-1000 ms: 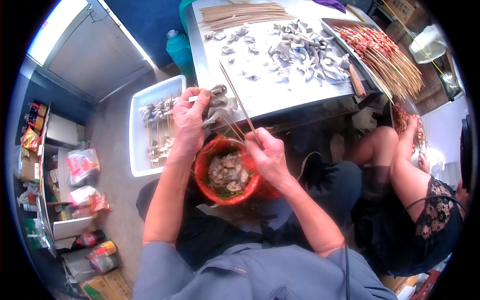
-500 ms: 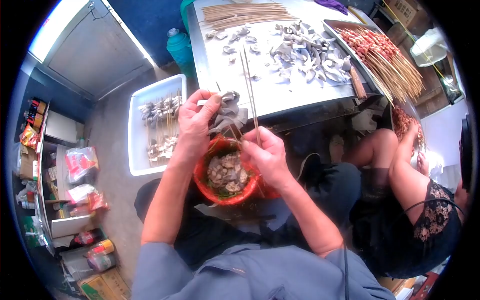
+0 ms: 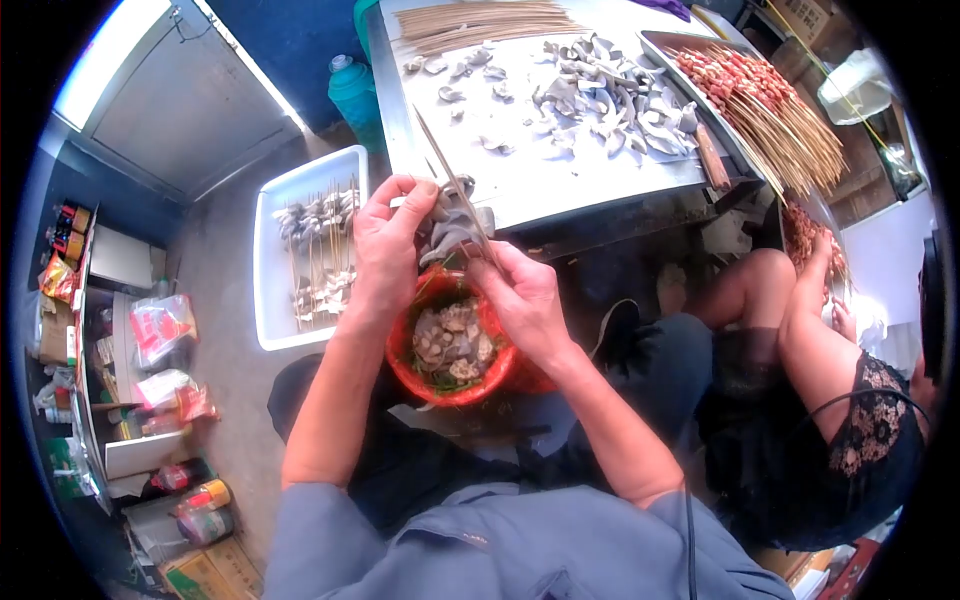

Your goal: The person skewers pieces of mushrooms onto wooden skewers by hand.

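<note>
A white worktop (image 3: 585,187) fills the upper part of the head view, a metal tray (image 3: 690,88) of red-topped skewers (image 3: 765,105) along its right edge. On the floor off its near left corner sits a white tray (image 3: 263,255) holding skewers threaded with pale grey pieces (image 3: 325,215). A red-lined container (image 3: 402,372) of grey and tan chunks (image 3: 450,340) stands below the near edge, between the person's knees. A co-worker (image 3: 820,330) sits at right, beyond the near right corner. Loose grey pieces (image 3: 610,105) are heaped on the worktop's right half, with a few scattered toward the left. A bundle of thin sticks (image 3: 480,25) lies along the far edge, near the far left corner. Above the container, the left hand (image 3: 385,240) is closed, fingers pinching folded grey pieces (image 3: 452,232); the right hand (image 3: 520,300) grips slender sticks (image 3: 446,165) slanting up to the left across them. A wooden handle (image 3: 712,158) rests near the near right corner.
</note>
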The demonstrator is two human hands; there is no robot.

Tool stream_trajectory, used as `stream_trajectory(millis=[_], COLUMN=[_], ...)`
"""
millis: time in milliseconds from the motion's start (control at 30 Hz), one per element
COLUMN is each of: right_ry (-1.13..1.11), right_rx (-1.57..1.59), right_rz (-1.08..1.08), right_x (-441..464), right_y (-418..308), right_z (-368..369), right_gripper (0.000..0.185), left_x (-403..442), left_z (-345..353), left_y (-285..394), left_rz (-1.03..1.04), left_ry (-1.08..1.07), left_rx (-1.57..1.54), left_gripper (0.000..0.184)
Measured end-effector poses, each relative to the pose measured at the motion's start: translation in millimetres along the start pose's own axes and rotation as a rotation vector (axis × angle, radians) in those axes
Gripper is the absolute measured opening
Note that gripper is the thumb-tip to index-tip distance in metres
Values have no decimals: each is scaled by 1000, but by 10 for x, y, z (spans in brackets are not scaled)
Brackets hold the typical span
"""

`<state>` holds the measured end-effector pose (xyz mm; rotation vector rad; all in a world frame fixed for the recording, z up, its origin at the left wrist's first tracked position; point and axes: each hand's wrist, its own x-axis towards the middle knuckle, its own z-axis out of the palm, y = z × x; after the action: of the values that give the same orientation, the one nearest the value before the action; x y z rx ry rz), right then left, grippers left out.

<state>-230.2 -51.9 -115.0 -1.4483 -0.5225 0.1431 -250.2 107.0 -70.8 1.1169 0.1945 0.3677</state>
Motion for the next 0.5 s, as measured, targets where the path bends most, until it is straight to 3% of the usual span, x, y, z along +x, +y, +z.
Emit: stream_trajectory(millis=[133,500], right_ry=[-26,-63], right_rx=[169,89], right_rz=[170,260], right_x=[-22,-22], right_y=[-63,-282], right_z=[-54,-176], right_gripper=[12,15], left_x=[-112,-200], left_z=[102,167], left_y=[-56,-90], left_rz=[-92,-83], left_ry=[-74,-159], left_rx=[-6,31], left_gripper=[8,21])
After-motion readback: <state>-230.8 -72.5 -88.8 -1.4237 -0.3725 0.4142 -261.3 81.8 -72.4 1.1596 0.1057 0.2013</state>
